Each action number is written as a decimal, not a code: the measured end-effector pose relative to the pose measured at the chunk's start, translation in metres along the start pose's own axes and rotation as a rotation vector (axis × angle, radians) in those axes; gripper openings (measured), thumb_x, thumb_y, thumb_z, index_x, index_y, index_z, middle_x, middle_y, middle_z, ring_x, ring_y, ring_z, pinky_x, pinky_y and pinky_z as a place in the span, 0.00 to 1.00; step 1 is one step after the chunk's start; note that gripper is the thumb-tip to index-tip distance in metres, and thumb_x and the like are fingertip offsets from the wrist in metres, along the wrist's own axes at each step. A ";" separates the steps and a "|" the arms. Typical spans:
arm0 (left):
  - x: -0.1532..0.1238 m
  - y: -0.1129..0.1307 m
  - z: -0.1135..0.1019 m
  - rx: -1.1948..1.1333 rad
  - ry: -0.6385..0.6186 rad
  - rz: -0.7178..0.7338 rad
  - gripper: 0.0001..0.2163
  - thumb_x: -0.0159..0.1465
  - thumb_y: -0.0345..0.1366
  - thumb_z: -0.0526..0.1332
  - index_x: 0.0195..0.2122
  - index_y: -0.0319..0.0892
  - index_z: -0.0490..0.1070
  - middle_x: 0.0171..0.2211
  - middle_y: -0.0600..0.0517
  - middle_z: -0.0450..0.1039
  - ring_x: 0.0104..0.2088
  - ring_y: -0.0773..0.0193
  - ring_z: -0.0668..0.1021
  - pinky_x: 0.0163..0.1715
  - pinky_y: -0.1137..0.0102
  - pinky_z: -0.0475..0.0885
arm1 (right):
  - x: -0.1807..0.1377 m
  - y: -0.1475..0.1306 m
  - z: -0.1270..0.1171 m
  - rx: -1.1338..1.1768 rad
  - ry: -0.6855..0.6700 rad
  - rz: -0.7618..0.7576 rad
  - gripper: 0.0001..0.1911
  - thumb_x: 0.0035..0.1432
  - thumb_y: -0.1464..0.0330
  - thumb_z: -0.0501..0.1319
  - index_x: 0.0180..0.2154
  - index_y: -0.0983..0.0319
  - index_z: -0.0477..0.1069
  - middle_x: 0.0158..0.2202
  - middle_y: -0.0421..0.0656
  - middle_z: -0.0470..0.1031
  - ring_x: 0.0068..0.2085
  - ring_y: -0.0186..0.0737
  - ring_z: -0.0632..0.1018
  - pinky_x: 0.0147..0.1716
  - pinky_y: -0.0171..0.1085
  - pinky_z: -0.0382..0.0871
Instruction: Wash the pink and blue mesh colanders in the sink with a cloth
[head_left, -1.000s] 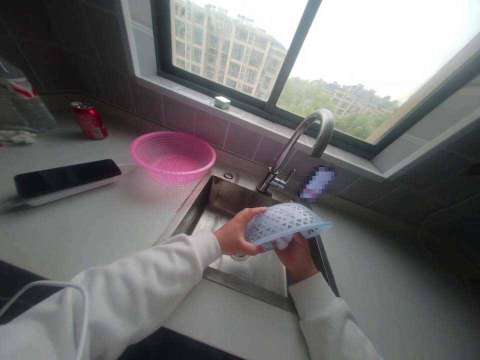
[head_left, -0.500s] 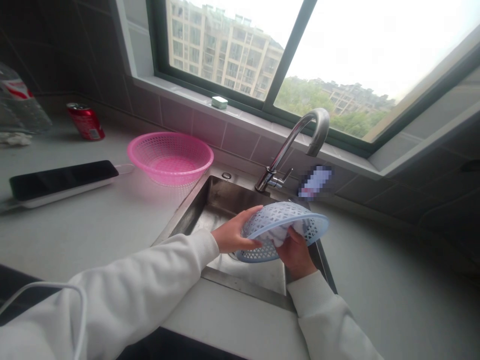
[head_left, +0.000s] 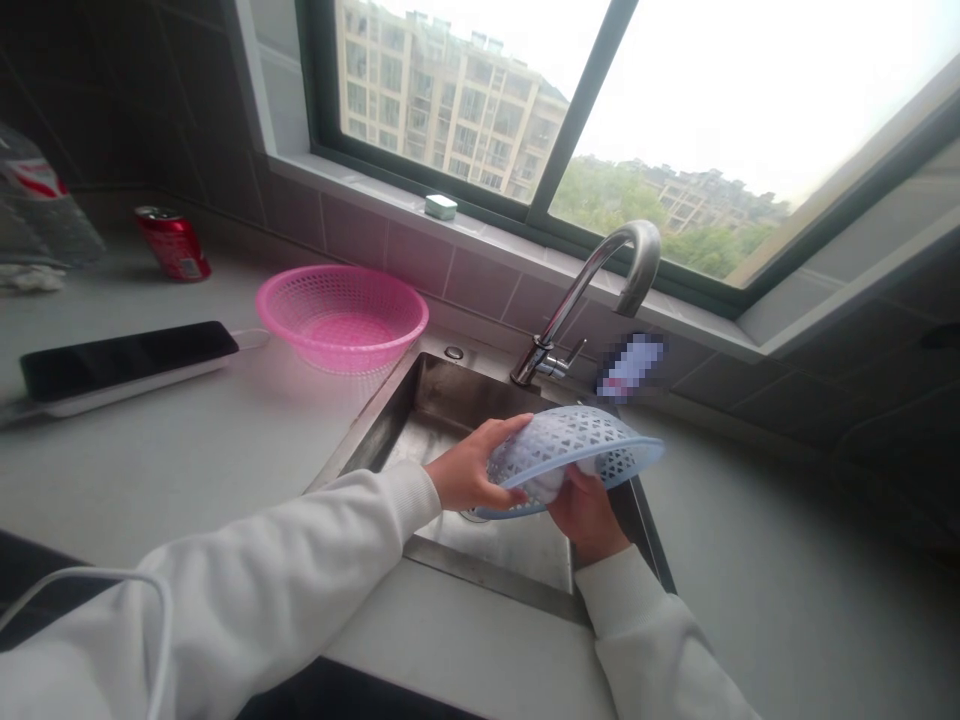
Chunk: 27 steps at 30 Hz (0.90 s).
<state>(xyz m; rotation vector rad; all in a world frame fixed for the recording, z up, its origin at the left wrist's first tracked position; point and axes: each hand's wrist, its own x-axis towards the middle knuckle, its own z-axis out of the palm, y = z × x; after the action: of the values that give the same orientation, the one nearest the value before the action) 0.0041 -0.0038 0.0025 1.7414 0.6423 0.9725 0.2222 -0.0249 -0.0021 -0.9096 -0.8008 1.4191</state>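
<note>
So I've got this light blue basket with heart-shaped holes tipped on its side just right of the lower middle of the frame, held up over the metal sink. My left hand is clamped on its left side, thumb up on the outside, fingers by the rim. My right hand is reaching in through the open side, closed around a bunched white cloth that's up against the inside wall, though the basket hides some of my fingertips. Opening's facing down and toward me, btw

Behind that, right of centre, the tap arches up in front of the window, and there's a pixelated thing beside it, can't tell what. Pink basket is sitting on the table left of centre, near the sink's corner. Over at the left of the frame there's a black-topped slab, with a red can and a clear bottle in the upper left
</note>
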 end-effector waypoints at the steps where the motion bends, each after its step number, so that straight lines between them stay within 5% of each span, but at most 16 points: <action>1: 0.000 0.001 0.000 0.001 -0.006 -0.003 0.50 0.49 0.41 0.75 0.73 0.49 0.56 0.65 0.42 0.63 0.65 0.40 0.69 0.69 0.46 0.61 | -0.002 0.002 0.005 -0.019 -0.012 0.001 0.25 0.40 0.60 0.81 0.42 0.51 0.80 0.44 0.39 0.86 0.49 0.52 0.83 0.55 0.53 0.78; 5: 0.002 0.003 -0.003 0.018 -0.036 -0.033 0.52 0.48 0.44 0.77 0.73 0.49 0.56 0.67 0.41 0.62 0.68 0.38 0.66 0.70 0.46 0.58 | -0.001 0.000 0.004 -0.025 0.010 -0.027 0.24 0.40 0.62 0.81 0.42 0.51 0.80 0.43 0.39 0.86 0.51 0.53 0.83 0.56 0.54 0.77; 11: 0.003 0.004 -0.002 0.011 -0.037 -0.044 0.54 0.47 0.45 0.78 0.74 0.52 0.55 0.67 0.42 0.61 0.69 0.38 0.65 0.71 0.46 0.56 | 0.004 -0.008 -0.015 0.054 0.036 0.030 0.22 0.48 0.52 0.75 0.45 0.49 0.79 0.44 0.37 0.86 0.48 0.50 0.84 0.35 0.44 0.83; 18: 0.002 -0.006 -0.002 -0.019 -0.036 0.000 0.57 0.45 0.48 0.80 0.74 0.50 0.54 0.69 0.40 0.59 0.70 0.36 0.62 0.72 0.45 0.52 | -0.002 0.003 0.003 -0.038 0.007 -0.013 0.21 0.42 0.63 0.80 0.40 0.54 0.80 0.42 0.40 0.86 0.51 0.54 0.83 0.57 0.54 0.76; 23: 0.001 -0.011 -0.001 -0.135 -0.032 -0.067 0.62 0.47 0.53 0.79 0.76 0.52 0.42 0.73 0.38 0.53 0.73 0.35 0.58 0.71 0.41 0.52 | 0.003 -0.011 -0.012 0.068 0.047 0.022 0.22 0.46 0.57 0.77 0.45 0.50 0.80 0.43 0.37 0.86 0.46 0.49 0.84 0.39 0.45 0.82; 25: 0.000 -0.009 -0.001 -0.131 -0.049 -0.082 0.57 0.50 0.53 0.78 0.75 0.53 0.47 0.71 0.39 0.56 0.72 0.36 0.61 0.70 0.42 0.55 | 0.003 -0.012 -0.011 0.062 0.042 0.042 0.22 0.46 0.56 0.76 0.45 0.50 0.80 0.43 0.38 0.86 0.46 0.50 0.84 0.36 0.44 0.82; 27: -0.001 -0.005 -0.001 -0.092 -0.056 -0.081 0.52 0.49 0.51 0.78 0.73 0.55 0.54 0.70 0.42 0.58 0.70 0.38 0.63 0.69 0.44 0.57 | 0.000 -0.008 -0.002 0.013 0.019 0.034 0.22 0.45 0.58 0.77 0.43 0.53 0.80 0.42 0.41 0.86 0.49 0.54 0.83 0.43 0.49 0.82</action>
<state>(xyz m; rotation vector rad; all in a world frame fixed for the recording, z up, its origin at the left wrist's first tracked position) 0.0029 -0.0023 -0.0027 1.6429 0.6178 0.8812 0.2273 -0.0241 0.0041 -0.9296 -0.7647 1.4421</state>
